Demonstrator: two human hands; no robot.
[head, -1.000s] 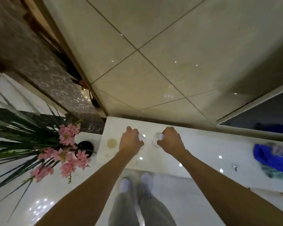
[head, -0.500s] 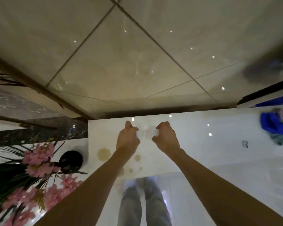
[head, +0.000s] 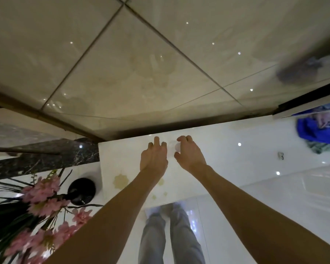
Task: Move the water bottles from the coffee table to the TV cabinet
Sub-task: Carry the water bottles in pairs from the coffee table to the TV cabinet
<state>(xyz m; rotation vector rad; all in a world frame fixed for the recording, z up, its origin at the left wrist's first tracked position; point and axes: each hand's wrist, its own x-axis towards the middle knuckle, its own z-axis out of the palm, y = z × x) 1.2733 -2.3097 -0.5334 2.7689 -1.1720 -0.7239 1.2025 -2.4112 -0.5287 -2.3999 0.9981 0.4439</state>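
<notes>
Flowers [head: 44, 189] stood at 8 o'clock, blue cloth [head: 316, 132] at 3. Both the left hand [head: 154, 159] and the right hand [head: 189, 155], previously gripping, had opened, holding nothing, flanking the bottle [head: 176, 146].

White glossy cabinet top [head: 227, 159] carries clear bottles [head: 174, 146] and blue cloth [head: 312, 132].

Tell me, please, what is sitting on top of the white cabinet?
The white cabinet carries a clear bottle cap between the opened left hand and right hand, plus blue cloth. The left bottle is hidden.
</notes>
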